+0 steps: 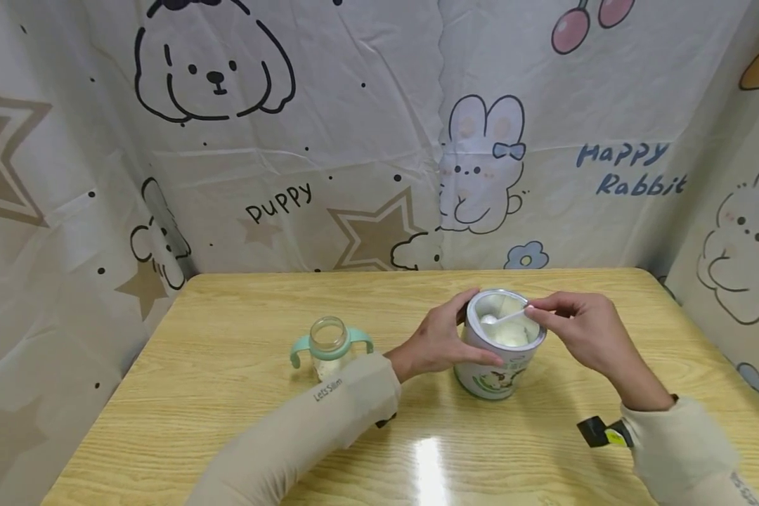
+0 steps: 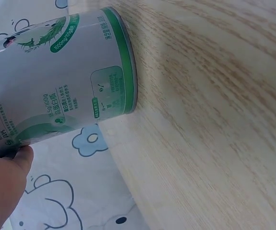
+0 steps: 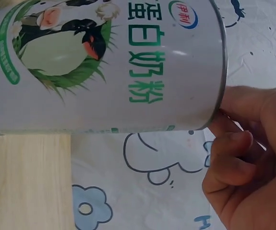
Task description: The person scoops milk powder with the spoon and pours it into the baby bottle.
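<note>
An uncovered milk powder can (image 1: 495, 372), white with green print and a cow picture, stands on the wooden table. My left hand (image 1: 439, 337) grips its left side, the thumb across the front and the fingers round the back. Between thumb and fingers my right hand (image 1: 575, 323) pinches the handle of a small white scoop (image 1: 509, 316). The scoop's bowl is inside the can's mouth, over pale powder (image 1: 512, 332). In the right wrist view the can (image 3: 176, 62) hides the scoop; curled fingers (image 3: 231, 167) show beside its rim.
Left of the can stands an uncapped baby bottle (image 1: 329, 337) with mint-green handles and something whitish inside; my left sleeve (image 1: 316, 422) partly covers it. A printed cloth (image 1: 367, 140) hangs behind the table (image 1: 247, 309) and along both sides.
</note>
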Demonstrator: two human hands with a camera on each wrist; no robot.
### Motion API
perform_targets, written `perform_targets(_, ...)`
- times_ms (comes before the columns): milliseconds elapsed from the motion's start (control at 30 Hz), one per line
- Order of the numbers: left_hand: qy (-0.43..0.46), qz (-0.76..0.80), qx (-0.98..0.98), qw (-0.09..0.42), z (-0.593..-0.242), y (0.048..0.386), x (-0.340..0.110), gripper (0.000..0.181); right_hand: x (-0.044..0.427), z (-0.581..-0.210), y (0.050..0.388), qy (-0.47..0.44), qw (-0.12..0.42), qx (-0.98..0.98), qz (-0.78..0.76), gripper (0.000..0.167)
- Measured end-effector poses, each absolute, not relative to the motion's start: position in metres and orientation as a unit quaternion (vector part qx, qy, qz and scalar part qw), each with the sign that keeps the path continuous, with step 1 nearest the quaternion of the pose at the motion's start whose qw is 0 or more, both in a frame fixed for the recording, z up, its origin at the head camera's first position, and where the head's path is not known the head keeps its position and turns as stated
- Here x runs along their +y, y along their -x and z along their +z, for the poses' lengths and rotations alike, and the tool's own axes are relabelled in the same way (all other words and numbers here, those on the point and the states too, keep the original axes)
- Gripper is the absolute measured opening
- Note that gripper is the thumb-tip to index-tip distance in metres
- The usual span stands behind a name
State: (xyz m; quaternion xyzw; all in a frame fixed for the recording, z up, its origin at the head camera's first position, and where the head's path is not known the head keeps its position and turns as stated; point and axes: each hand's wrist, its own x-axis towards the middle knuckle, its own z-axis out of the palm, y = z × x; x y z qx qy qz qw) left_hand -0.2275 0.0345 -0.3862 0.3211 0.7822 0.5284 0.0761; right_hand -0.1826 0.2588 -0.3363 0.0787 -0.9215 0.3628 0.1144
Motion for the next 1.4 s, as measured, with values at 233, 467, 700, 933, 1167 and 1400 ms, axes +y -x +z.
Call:
perform_targets(233, -0.314, 0.529, 0.784, 0.082, -0.387, 0.226, 0.034, 0.104, 0.250, -0.328, 0.181, -0.121, 0.069, -0.933, 0.331, 0.014)
perform_targets(467, -0.324, 0.531, 0.780, 0.076, -0.389, 0.228, 0.034, 0.103, 0.246, -0.324, 0.182, -0.154, 0.029, -0.932, 0.326, 0.007)
perform_targets(700, -0.336, 0.535, 0.771, 0.077, -0.390, 0.229, 0.034, 0.096, 0.248, -0.323, 0.183, -0.100, 0.009, -0.923, 0.372, 0.027)
perform_targets(933, -0.328, 0.533, 0.776, 0.076, -0.389, 0.228, 0.034, 0.100, 0.260, -0.324, 0.185, -0.020, 0.027, -0.900, 0.435, 0.046)
perform_targets(1167, -0.331, 0.535, 0.774, 0.074, -0.389, 0.228, 0.034, 0.098, 0.277, -0.332, 0.186, 0.055, 0.071, -0.861, 0.500, 0.043)
perform_targets(1400, -0.334, 0.534, 0.774, 0.070, -0.388, 0.229, 0.035, 0.097, 0.288, -0.341, 0.187, 0.078, 0.050, -0.853, 0.513, 0.034)
